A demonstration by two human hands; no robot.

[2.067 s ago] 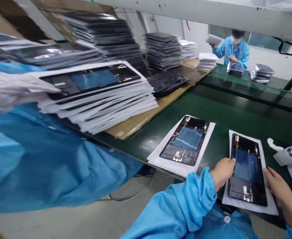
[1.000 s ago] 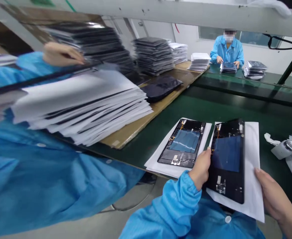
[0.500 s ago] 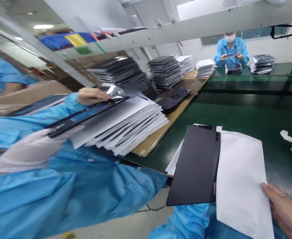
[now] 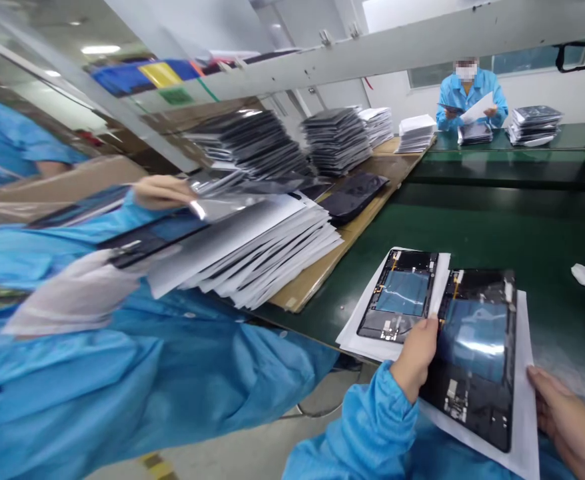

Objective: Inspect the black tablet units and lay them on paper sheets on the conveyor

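My left hand (image 4: 419, 353) grips the left edge of a black tablet back cover (image 4: 477, 347), its inner side facing up with a blue film and small metal parts. The cover lies over a white paper sheet (image 4: 527, 400), whose right edge my right hand (image 4: 562, 410) pinches, thumb on top. Just left of them, a second tablet back cover (image 4: 403, 291) rests inner side up on white paper (image 4: 355, 337) at the edge of the green table. The fingertips beneath both items are hidden.
Beside me at left, a co-worker's gloved hand (image 4: 80, 287) and bare hand (image 4: 165, 192) handle another cover over a fanned stack of papers (image 4: 267, 260). Dark stacks (image 4: 335, 140) stand on a cardboard strip. Across the green table (image 4: 477, 220), a masked person (image 4: 472, 100) holds a cover and paper.
My left hand has turned the tablet cover from its plain outer side to its inner side and brought it over the paper. The second cover is now uncovered to view.
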